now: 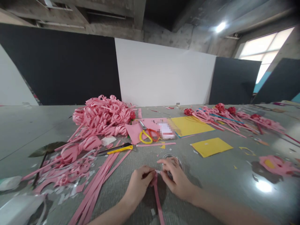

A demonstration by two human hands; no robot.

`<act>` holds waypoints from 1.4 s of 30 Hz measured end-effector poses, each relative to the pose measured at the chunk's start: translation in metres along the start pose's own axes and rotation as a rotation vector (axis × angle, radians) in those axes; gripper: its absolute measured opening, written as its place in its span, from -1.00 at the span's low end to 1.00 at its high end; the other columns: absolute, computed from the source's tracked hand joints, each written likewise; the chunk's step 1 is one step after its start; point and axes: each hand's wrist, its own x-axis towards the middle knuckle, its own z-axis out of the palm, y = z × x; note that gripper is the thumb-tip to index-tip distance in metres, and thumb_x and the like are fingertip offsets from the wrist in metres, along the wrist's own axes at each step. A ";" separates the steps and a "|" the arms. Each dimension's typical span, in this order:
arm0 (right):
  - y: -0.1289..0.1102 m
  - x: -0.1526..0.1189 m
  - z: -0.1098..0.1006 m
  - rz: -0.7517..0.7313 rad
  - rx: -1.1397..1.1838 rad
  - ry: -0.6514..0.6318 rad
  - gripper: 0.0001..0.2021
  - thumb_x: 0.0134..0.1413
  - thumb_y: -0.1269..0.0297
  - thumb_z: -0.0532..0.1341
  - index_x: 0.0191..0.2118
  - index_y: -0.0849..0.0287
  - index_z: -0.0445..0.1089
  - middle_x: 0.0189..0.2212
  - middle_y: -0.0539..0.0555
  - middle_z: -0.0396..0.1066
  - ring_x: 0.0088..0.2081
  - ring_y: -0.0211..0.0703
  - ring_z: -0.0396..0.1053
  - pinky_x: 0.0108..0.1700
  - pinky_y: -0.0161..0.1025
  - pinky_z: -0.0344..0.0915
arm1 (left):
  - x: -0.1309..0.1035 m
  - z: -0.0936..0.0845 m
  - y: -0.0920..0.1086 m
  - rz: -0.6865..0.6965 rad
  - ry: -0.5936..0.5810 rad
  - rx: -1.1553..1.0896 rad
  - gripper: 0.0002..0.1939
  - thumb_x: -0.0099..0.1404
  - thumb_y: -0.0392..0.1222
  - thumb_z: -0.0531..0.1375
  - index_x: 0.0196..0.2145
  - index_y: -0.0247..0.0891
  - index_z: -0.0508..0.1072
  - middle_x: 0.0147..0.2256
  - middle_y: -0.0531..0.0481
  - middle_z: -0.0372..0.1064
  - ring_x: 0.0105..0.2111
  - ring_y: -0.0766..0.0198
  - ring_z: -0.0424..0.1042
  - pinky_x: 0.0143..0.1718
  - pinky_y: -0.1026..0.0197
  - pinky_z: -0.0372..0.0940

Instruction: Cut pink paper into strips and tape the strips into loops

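Note:
My left hand (140,182) is closed, thumb and index finger pinching the upper end of a pink paper strip (158,200). The rest of that strip hangs down toward the bottom edge of the view. Facing it, my right hand (177,179) is closed too, its fingertips at a small white strip (158,171) that meets the top of the pink one. Whether that white piece is tape or paper I cannot tell. Just behind my right hand lies a round ring like a tape roll (180,160), partly covered by the fingers.
Left lie a bundle of long pink strips (100,184), a yellow utility knife (119,149), paper scraps (70,175) and a pile of looped pink paper (103,114). Ahead are scissors (145,135), a phone (166,130) and yellow sheets (212,147). Paper flowers (220,115) lie back right.

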 end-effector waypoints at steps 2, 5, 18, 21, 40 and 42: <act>0.002 0.000 0.002 -0.004 -0.018 0.008 -0.67 -0.01 0.51 -0.01 -0.08 0.16 0.09 -0.57 -0.07 0.23 -0.36 -0.18 0.25 -0.13 -0.14 0.05 | 0.000 0.000 -0.001 0.004 0.000 0.003 -0.73 0.12 -0.14 0.05 -0.65 -0.29 0.35 -0.63 0.10 0.15 -0.60 0.34 0.20 -0.50 0.30 0.07; 0.003 0.000 0.004 0.021 -0.045 0.043 -0.70 -0.03 0.51 0.01 -0.12 0.17 0.14 -0.61 -0.09 0.20 -0.39 -0.19 0.24 -0.12 -0.13 0.02 | 0.000 0.001 -0.002 0.010 -0.007 0.002 -0.75 0.12 -0.16 0.04 -0.61 -0.30 0.37 -0.59 0.10 0.16 -0.59 0.34 0.22 -0.51 0.31 0.09; -0.001 0.003 0.002 0.021 -0.107 0.007 -0.92 -0.02 0.45 0.11 -0.46 0.16 0.30 -0.57 -0.07 0.19 -0.44 -0.25 0.18 -0.17 -0.17 -0.02 | -0.006 0.003 0.001 0.014 0.023 0.108 -0.81 0.11 -0.21 0.03 -0.54 -0.28 0.39 -0.54 0.08 0.18 -0.59 0.35 0.24 -0.55 0.33 0.12; -0.001 0.003 0.003 -0.006 -0.106 -0.016 -0.91 -0.04 0.46 0.12 -0.47 0.16 0.30 -0.59 -0.09 0.16 -0.44 -0.26 0.17 -0.14 -0.15 -0.05 | -0.009 0.001 0.004 0.067 0.038 0.197 -0.82 0.09 -0.27 0.02 -0.58 -0.27 0.37 -0.54 0.08 0.16 -0.56 0.35 0.23 -0.53 0.34 0.10; -0.004 0.002 0.003 -0.253 -0.156 0.201 -0.83 -0.09 0.52 0.07 -0.59 0.18 0.14 -0.71 -0.13 0.17 -0.49 -0.30 0.13 -0.24 -0.21 -0.09 | 0.000 0.003 0.003 -0.141 -0.109 -0.282 -0.75 0.00 -0.05 0.14 -0.57 -0.33 0.30 -0.69 0.18 0.00 -0.67 0.45 -0.04 -0.64 0.33 -0.15; -0.006 0.002 0.002 -0.232 -0.153 0.205 -0.85 -0.08 0.52 0.06 -0.57 0.17 0.15 -0.70 -0.13 0.17 -0.49 -0.30 0.14 -0.23 -0.21 -0.08 | -0.001 0.004 0.004 -0.152 -0.114 -0.319 -0.72 -0.01 -0.02 0.16 -0.57 -0.33 0.29 -0.68 0.18 -0.02 -0.67 0.47 -0.07 -0.64 0.33 -0.18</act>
